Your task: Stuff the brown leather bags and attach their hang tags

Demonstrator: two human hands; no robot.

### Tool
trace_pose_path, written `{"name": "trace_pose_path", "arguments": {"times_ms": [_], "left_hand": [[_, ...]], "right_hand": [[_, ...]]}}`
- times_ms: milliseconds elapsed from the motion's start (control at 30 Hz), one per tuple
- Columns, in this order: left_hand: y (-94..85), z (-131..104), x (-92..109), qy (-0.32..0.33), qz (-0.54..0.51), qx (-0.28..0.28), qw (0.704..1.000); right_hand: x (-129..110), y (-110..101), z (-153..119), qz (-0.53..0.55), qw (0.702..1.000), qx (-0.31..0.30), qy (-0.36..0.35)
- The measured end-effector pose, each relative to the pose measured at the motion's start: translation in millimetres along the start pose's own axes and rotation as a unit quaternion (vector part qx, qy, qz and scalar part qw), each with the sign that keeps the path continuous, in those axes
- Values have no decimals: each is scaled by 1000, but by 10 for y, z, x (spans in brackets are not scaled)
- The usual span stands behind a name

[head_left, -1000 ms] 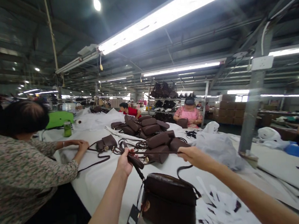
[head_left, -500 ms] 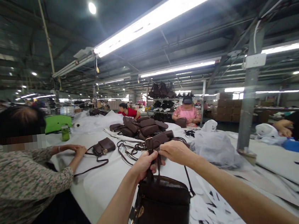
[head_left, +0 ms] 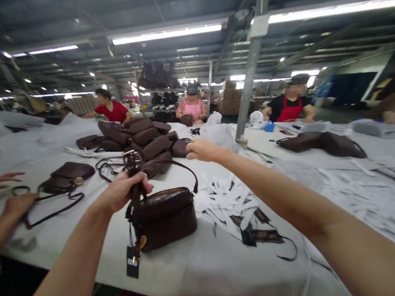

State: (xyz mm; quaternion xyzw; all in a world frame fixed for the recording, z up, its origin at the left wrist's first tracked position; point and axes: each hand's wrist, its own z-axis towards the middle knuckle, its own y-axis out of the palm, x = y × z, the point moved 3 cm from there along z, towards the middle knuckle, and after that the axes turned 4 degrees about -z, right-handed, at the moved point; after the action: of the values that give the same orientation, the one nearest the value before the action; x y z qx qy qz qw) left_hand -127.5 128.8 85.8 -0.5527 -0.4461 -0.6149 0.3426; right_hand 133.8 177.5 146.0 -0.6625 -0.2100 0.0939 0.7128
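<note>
A dark brown handbag (head_left: pixel 166 222) sits upright on the white-covered table in front of me. My left hand (head_left: pixel 126 191) is closed around its gathered brown strap (head_left: pixel 135 173), with the metal buckles poking out above the fist. Part of that strap arcs over to the bag's right side. A black tag (head_left: pixel 131 261) hangs at the bag's left edge beside a round gold charm. My right hand (head_left: pixel 201 150) is stretched forward at the right end of a pile of brown bags (head_left: pixel 155 147). Its fingers look pressed together; whatever they hold cannot be made out.
Loose white strips (head_left: pixel 229 196) and black labels (head_left: pixel 263 235) lie right of the bag. At left, a co-worker's hands (head_left: pixel 20 204) are by another brown bag (head_left: pixel 68 175). A grey post (head_left: pixel 248 91) rises beyond the table. Other people work farther back.
My right hand has left the strap and reached out toward the pile. My left hand keeps the strap. The view has turned right and down, and the bag now shows whole.
</note>
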Motion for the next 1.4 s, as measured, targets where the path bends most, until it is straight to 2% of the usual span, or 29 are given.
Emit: {"name": "trace_pose_path", "arguments": {"times_ms": [133,200,267,333,400,467,633,800,900,967,1033,1167,1267,1400], "left_hand": [[-92,0,-60,-30,-78,-9,996],[-75,-12,-123,-39,-79,-21,996],[-42,-23,-176,-35,-74,-25,996],[-8,-35,-201,-27,-72,-23,997],[16,-53,-196,-21,-70,-18,997],[28,-76,-179,-26,-66,-7,997],[48,-133,-140,-27,-65,29,997],[71,-154,-135,-29,-62,52,996],[66,-145,-133,-28,-58,50,997],[50,-136,-147,-37,-58,41,997],[23,-128,-171,-41,-68,33,996],[-32,-112,-227,-33,-103,30,994],[-24,-101,-251,-24,-114,34,993],[45,-104,-252,-1,-115,30,993]], "right_hand": [[352,750,-500,19,978,-201,55],[423,1174,-790,16,966,-247,71],[476,1547,-1031,4,964,-250,90],[535,1833,-1203,-5,966,-236,106],[603,2018,-1307,0,970,-216,110],[679,2113,-1366,16,976,-194,100],[830,2156,-1542,62,983,-149,84],[779,2233,-1798,137,977,-129,100],[824,2220,-1869,226,961,-73,145],[931,2134,-1881,300,936,-11,185],[1064,1992,-1879,377,894,62,233],[1162,1650,-1848,532,774,187,287],[981,1456,-1784,615,698,237,280],[553,1338,-1630,731,575,253,266]]}}
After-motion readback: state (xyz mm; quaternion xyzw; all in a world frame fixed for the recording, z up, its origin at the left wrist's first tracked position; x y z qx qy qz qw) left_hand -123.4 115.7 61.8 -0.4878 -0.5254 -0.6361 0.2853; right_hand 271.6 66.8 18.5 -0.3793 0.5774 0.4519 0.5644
